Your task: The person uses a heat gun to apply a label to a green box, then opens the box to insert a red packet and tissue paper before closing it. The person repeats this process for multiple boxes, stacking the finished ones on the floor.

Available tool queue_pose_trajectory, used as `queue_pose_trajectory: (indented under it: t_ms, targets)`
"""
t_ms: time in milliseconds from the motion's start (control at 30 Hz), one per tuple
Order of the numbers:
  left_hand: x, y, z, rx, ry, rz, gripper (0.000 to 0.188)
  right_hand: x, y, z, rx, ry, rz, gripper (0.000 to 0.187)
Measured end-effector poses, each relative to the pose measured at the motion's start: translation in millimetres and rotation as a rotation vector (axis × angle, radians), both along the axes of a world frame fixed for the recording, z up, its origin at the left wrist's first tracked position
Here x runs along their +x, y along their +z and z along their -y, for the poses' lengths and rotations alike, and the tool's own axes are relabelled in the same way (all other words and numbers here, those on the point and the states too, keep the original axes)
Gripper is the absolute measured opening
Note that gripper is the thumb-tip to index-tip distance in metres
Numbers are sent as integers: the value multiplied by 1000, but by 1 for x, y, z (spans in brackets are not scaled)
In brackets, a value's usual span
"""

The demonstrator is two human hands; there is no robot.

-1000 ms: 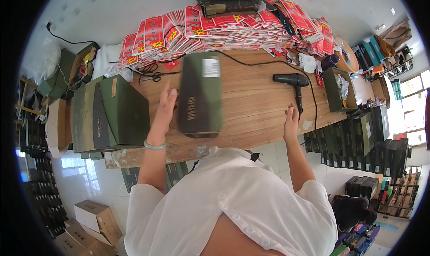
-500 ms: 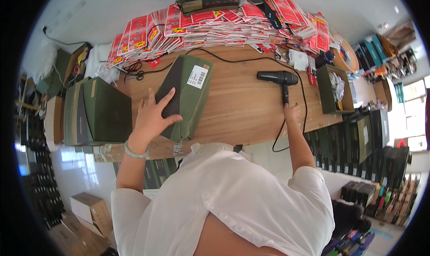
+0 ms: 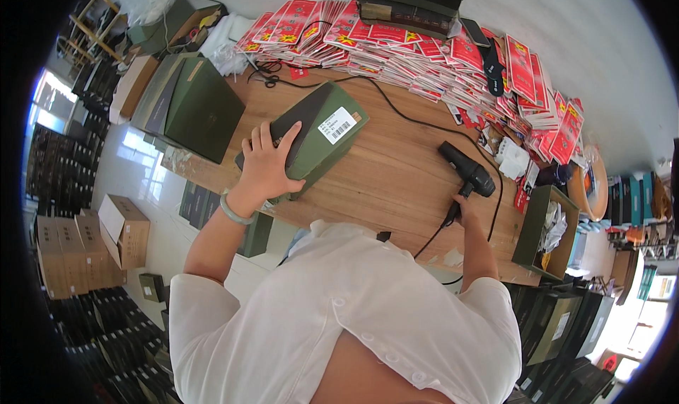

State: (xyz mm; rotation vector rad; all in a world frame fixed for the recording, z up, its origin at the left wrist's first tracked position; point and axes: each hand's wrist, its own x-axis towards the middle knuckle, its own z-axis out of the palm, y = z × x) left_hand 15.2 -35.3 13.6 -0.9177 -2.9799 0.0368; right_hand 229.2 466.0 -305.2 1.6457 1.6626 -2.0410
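Left hand (image 3: 267, 165) lies open, palm flat on matte olive-green rectangular cardboard box (image 3: 305, 138) near wooden plank table's (image 3: 396, 185) left edge. Right hand (image 3: 467, 209) grips black plastic corded heat gun's (image 3: 465, 172) handle near front edge.

The counter (image 3: 396, 185) is showing bare, matt wood with visible grain. The dark green box (image 3: 315, 139) is looking like matt cardboard, carrying a white paper label. At two o'clock, the black heat gun (image 3: 467, 172) is appearing as smooth plastic.
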Motion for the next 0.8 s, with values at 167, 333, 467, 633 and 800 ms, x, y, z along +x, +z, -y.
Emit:
queue_pose_trajectory:
  t_ms: [167,333,467,633,800]
  targets:
    - [7,2,-4,42,-65,-76,116,-20,26,3,-498,-209,-349,13]
    - [-2,11,-13,82,-177,-40,111,-13,39,26,-468,-222,-405,16]
    - [-17,8,-18,100,-240,-167,109,-7,100,74,-307,-191,-425,22]
    - [-44,-25,-25,94,-256,-306,112,-2,189,131,141,-140,-424,26]
    - [-47,-48,-30,33,-253,-243,121,4,232,183,277,-45,-491,28]
